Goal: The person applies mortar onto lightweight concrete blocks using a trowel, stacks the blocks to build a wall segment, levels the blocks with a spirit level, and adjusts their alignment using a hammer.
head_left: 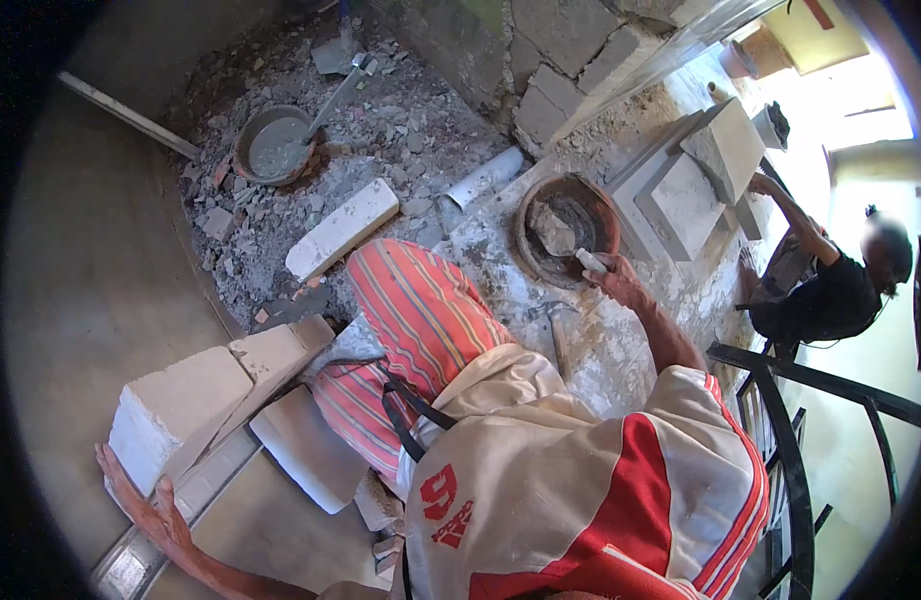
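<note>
The left hand (160, 515) is spread against the end of the near block (175, 410), fingers and thumb apart and gripping nothing. The right hand (620, 283) is closed round the handle of the trowel (554, 230), whose blade lies in the bowl (525, 215) among grey mortar.

Largest is the rubble (405, 160), broken and loose beyond the knees. To the right rises the stack (680, 205) of pale slabs, where a co-worker in dark clothes (825, 300) reaches an arm to the far side. On the left, the near block and the far block (280, 352) stand end to end, close beside a long metal bar (208, 482). A loose block (342, 230) lies on the rubble's near side. The bowl stands on the mortar-stained floor (620, 350) between stack and knees. A pail (242, 150) of grey liquid sits farther off in the rubble, and a hammer (559, 340) lies just below the bowl.

Judging by this, the work is partway: two blocks look placed, though whether they are bedded firmly cannot be told. The mortar in the bowl seems yet to be spread, and the stack and loose block appear unused.
</note>
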`<control>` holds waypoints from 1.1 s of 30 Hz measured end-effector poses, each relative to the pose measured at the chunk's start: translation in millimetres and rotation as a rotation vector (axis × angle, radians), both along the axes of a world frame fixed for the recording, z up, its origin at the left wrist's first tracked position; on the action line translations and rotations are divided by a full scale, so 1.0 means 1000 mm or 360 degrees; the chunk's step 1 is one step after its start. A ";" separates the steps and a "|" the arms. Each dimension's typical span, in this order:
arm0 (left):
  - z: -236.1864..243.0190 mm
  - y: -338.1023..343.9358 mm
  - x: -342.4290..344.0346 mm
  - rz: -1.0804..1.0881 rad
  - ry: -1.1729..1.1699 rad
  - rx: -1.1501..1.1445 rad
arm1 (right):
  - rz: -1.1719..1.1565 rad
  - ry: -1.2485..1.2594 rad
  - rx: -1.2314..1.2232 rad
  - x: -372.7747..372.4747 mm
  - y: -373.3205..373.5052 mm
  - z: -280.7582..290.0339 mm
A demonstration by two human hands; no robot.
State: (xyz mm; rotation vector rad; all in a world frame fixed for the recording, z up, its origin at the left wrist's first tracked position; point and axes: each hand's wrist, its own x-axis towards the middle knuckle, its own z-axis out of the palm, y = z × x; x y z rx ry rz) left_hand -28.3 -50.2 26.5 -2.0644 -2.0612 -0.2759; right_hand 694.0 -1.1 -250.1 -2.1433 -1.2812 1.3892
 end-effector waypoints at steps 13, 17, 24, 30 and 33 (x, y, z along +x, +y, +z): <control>-0.006 -0.015 0.039 0.0118 -0.0021 0.0401 | 0.0473 -0.0171 0.0338 -0.041 0.043 0.096; -0.015 -0.002 0.065 0.0022 -0.0187 0.0627 | 0.0727 -0.0049 0.0385 -0.080 0.099 0.153; -0.023 0.007 0.077 0.0083 -0.0209 0.0754 | 0.1155 -0.0285 0.0737 -0.245 0.171 0.298; -0.026 -0.002 0.070 0.0049 -0.0266 0.0793 | 0.1833 0.0045 0.1063 -0.435 0.151 0.392; -0.029 0.005 0.071 0.0018 -0.0331 0.0844 | 0.2113 0.0123 0.1431 -0.498 0.122 0.414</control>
